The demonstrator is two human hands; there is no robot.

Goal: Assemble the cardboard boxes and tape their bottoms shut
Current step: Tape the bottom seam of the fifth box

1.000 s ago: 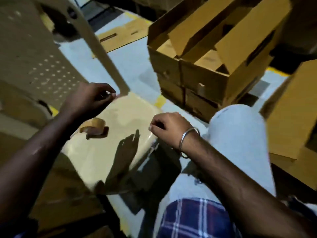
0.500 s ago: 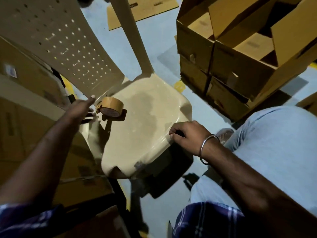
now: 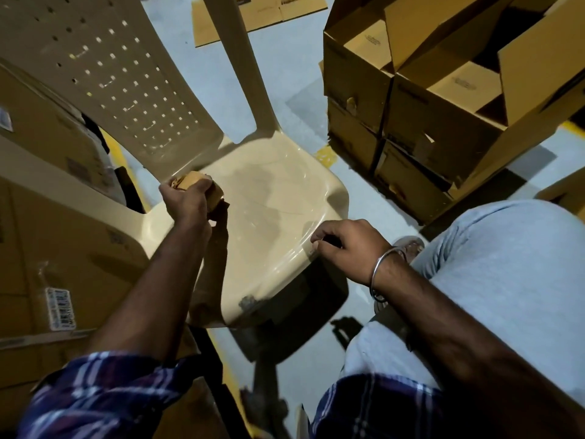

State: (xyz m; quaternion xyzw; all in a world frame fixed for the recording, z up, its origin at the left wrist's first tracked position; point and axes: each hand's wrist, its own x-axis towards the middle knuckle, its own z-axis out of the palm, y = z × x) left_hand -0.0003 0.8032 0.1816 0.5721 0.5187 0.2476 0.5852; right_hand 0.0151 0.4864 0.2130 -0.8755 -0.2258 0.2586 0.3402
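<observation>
**One Roll of Tape, Picked Up From the Chair**

One roll of tape (image 3: 197,188) sits in the left hand (image 3: 186,201). The fingers curl over the top of the roll and hold it just above the back part of the chair seat (image 3: 278,198), close to the backrest. The right hand (image 3: 345,245) rests at the front edge of the seat. Its fingers are bent, and I cannot tell if they pinch anything small or just press the plastic.

The tape roll looks light and hard, like a thick ring. It should be easy to carry with one hand. The best place to hold it is around the outside, or with fingers through the hole. The loose end will be sticky, so it may cling to fingers.

The cardboard boxes (image 3: 443,99) are stacked on the floor to the right, well apart from both hands. Their top flaps stand open. Cardboard is stiff but bends at the folds, and an empty box is light. It is best held by its sides.

The chair is smooth tan plastic with small holes in its back. The floor (image 3: 285,77) is pale grey. A flat cardboard sheet (image 3: 253,17) lies far off. More big cartons (image 3: 47,248) stand at the left.
</observation>
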